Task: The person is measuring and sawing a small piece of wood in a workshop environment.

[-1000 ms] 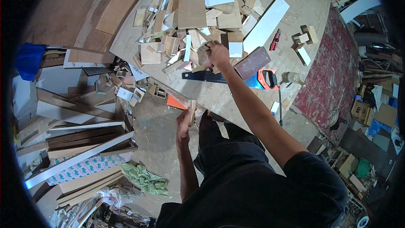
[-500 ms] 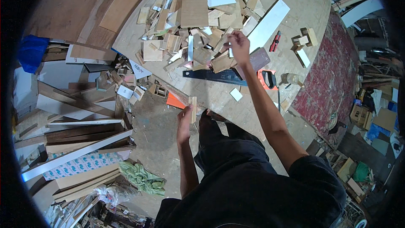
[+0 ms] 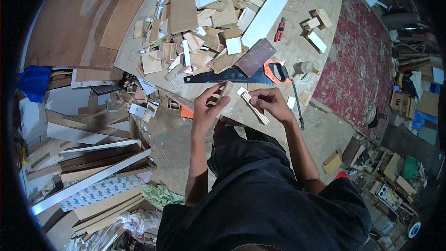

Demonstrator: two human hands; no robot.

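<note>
Right now both of my hands are raised in front of me, close together over the near edge of the plywood workbench (image 3: 320, 0). My left hand (image 3: 206, 109) is curled around a short pale wood block (image 3: 224, 90), thumb on one side and fingers wrapped behind, so the block stands nearly upright out of the top of the grip. My right hand (image 3: 274, 102) pinches a thin notched wooden strip (image 3: 253, 107) between thumb and fingertips; the strip slants down and to the right across the palm, its upper end just beside the block, though I cannot tell whether the two pieces touch.

Just beyond the hands, a handsaw (image 3: 232, 76) with a dark blade and an orange and black handle lies flat on the bench. Behind it spreads a heap of plywood offcuts (image 3: 195, 32), with a long white board (image 3: 267, 14) and a reddish-brown panel (image 3: 255, 56) at its right edge. A small red tool (image 3: 279, 29) lies near the board. Planks and white strips (image 3: 88, 158) are stacked on the floor to my left.
</note>
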